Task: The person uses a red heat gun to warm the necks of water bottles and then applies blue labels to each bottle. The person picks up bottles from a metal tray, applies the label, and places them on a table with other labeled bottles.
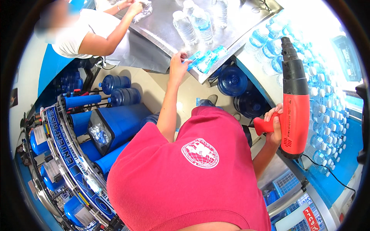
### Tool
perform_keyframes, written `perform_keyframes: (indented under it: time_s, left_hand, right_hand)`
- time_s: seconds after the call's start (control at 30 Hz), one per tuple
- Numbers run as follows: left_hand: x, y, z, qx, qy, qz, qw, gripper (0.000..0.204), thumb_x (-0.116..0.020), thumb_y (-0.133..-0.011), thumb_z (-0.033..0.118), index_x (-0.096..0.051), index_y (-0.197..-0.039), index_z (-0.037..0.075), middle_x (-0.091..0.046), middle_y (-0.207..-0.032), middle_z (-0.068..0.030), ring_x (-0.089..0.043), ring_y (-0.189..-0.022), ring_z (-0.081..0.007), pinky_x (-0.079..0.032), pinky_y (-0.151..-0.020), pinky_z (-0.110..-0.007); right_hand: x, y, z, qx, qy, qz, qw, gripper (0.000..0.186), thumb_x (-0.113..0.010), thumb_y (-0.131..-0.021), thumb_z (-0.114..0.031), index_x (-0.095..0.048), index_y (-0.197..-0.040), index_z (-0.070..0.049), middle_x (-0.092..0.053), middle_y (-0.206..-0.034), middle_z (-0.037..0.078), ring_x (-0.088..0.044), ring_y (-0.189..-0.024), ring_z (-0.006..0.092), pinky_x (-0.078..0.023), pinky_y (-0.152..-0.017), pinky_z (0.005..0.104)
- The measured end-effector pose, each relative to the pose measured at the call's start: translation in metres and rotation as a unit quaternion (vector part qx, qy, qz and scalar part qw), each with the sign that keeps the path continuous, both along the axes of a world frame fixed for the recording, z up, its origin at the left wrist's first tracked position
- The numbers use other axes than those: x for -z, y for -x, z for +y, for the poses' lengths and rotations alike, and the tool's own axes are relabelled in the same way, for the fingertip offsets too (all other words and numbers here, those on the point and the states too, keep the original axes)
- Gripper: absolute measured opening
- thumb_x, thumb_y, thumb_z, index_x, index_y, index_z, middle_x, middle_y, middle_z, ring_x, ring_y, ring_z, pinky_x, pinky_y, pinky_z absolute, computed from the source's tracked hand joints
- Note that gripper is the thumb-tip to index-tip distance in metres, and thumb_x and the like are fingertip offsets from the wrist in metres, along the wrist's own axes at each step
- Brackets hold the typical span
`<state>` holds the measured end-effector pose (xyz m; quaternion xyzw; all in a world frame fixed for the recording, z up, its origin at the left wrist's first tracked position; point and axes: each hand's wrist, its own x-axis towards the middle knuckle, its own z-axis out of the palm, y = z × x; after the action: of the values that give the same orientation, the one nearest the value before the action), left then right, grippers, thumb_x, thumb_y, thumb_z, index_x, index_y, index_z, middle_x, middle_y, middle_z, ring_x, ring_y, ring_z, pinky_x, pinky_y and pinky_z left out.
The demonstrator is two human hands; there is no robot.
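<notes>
My right hand [274, 122] is wrapped round the handle of a red and black heat gun [296, 115], held with its black nozzle upward in the view. My left hand [179, 65] reaches to the near corner of the metal table [163, 40], its fingers closed on the edge of a blue and clear plastic bottle label [195, 61]. More such labels [208, 61] lie flat beside it. Just beyond them stand several clear water bottles [185, 27] with white caps, one with a blue label [202, 24] round it.
Many capped bottles [322, 111] crowd the counter at right. At upper left another person [98, 34] handles clear plastic at the table. Large blue water jugs [232, 80] stand below. Filter equipment [73, 154] fills the lower left. A black cord [327, 171] hangs at right.
</notes>
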<state>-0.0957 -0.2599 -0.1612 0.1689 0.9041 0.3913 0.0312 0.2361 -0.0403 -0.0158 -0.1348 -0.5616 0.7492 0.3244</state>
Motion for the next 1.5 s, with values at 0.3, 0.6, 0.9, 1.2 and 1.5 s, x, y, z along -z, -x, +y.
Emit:
perform_keyframes:
  time_s: [0.3,0.6,0.9,1.2,1.5]
  left_hand:
    - [-0.011,0.017,-0.027,-0.024,-0.017,-0.106,0.994,0.044,-0.087,-0.065,0.013,-0.07,-0.103,0.0,-0.07,-0.088,-0.0108,-0.067,-0.078,-0.019,-0.054,-0.07,-0.032]
    - [-0.029,0.001,0.013,-0.011,0.041,-0.024,0.999,0.02,-0.074,-0.082,0.023,-0.071,-0.089,0.005,-0.072,-0.076,-0.0124,-0.069,-0.071,-0.0282,-0.05,-0.063,-0.04]
    - [-0.023,0.008,0.019,0.031,0.062,0.235,0.969,0.008,-0.068,-0.086,0.017,-0.067,-0.086,0.009,-0.068,-0.086,-0.0077,-0.066,-0.079,-0.0304,-0.049,-0.068,-0.041]
    - [-0.007,0.021,0.01,0.079,0.025,0.135,0.987,0.017,-0.063,-0.089,0.022,-0.067,-0.097,0.008,-0.07,-0.09,-0.0143,-0.067,-0.085,-0.0358,-0.05,-0.074,-0.043]
    - [-0.009,0.027,0.006,0.049,0.039,0.137,0.989,0.018,-0.06,-0.094,0.017,-0.069,-0.102,0.003,-0.072,-0.094,-0.0149,-0.068,-0.086,-0.0311,-0.051,-0.077,-0.04]
  right_hand:
    - [0.021,-0.013,0.001,0.031,-0.191,-0.137,0.972,0.025,-0.057,-0.09,0.0,-0.053,-0.114,-0.002,-0.055,-0.104,0.01,-0.059,-0.078,0.0155,-0.05,-0.07,0.0326]
    - [0.065,-0.044,0.0,0.009,-0.025,-0.248,0.968,0.023,-0.059,-0.09,-0.003,-0.057,-0.112,-0.001,-0.059,-0.105,0.01,-0.061,-0.085,0.0166,-0.05,-0.076,0.0321]
    - [0.076,-0.076,-0.006,0.073,0.041,-0.275,0.958,0.022,-0.061,-0.09,-0.006,-0.061,-0.111,-0.001,-0.063,-0.106,0.01,-0.063,-0.093,0.0177,-0.05,-0.082,0.0317]
    - [0.075,-0.11,-0.018,0.126,-0.151,-0.326,0.925,0.03,-0.061,-0.085,-0.007,-0.062,-0.114,0.003,-0.065,-0.11,0.014,-0.063,-0.101,0.0236,-0.047,-0.09,0.0328]
    - [0.096,-0.187,-0.081,0.406,-0.199,-0.411,0.791,0.03,-0.067,-0.08,-0.01,-0.062,-0.107,0.001,-0.065,-0.101,0.018,-0.065,-0.095,0.032,-0.05,-0.083,0.0374]
